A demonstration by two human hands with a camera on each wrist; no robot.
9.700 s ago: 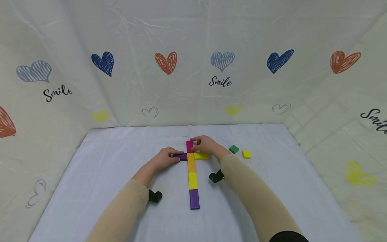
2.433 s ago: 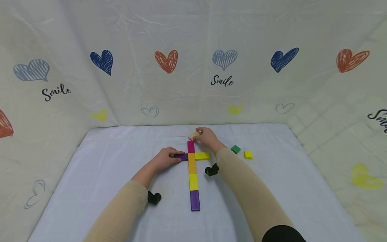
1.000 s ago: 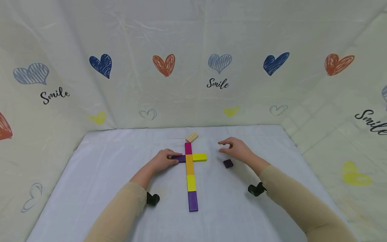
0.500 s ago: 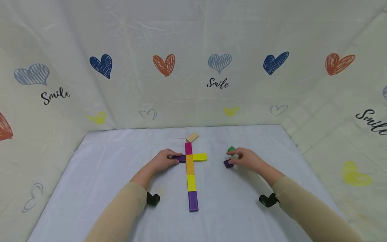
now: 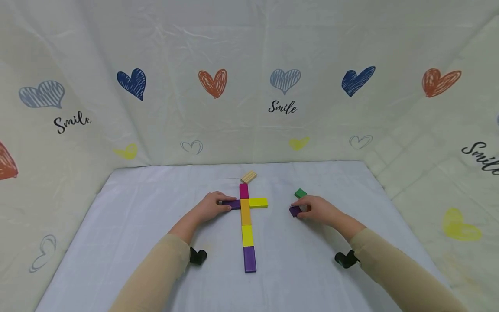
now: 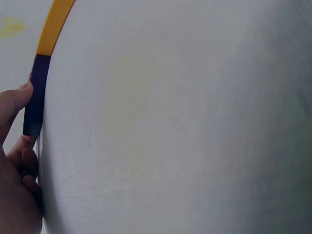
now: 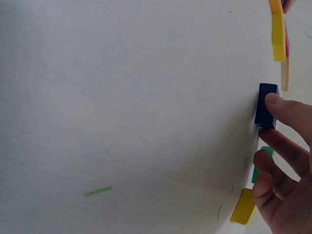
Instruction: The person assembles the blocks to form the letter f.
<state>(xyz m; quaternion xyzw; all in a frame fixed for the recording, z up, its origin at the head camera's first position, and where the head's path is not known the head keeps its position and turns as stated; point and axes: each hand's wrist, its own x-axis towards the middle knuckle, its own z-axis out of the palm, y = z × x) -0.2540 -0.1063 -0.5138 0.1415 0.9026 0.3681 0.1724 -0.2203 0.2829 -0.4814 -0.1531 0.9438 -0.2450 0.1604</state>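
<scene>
In the head view my left hand (image 5: 209, 207) pinches a purple block (image 5: 234, 204) between thumb and fingers, its end against an orange block (image 5: 245, 212). Further right, my right hand (image 5: 320, 210) grips a small dark purple block (image 5: 295, 211); the right wrist view shows the thumb on this dark block (image 7: 266, 106). A row runs away from me: a purple block (image 5: 250, 259), a yellow block (image 5: 247, 236), the orange one and a pink block (image 5: 244, 191). Another yellow block (image 5: 258, 203) lies crosswise on the right, and a plain wooden ridged block (image 5: 248, 176) lies slanted past the pink end.
A green block (image 5: 300, 193) lies just beyond my right hand. Another yellow block (image 7: 243, 206) shows near that hand in the right wrist view, hidden in the head view. White cloth (image 5: 156, 182) covers the table, and a heart-printed curtain (image 5: 241, 121) rises behind it.
My right hand has left the pink block, set the wooden block beyond it, moved right and taken hold of the small dark purple block. The left hand has stayed on its purple block.
</scene>
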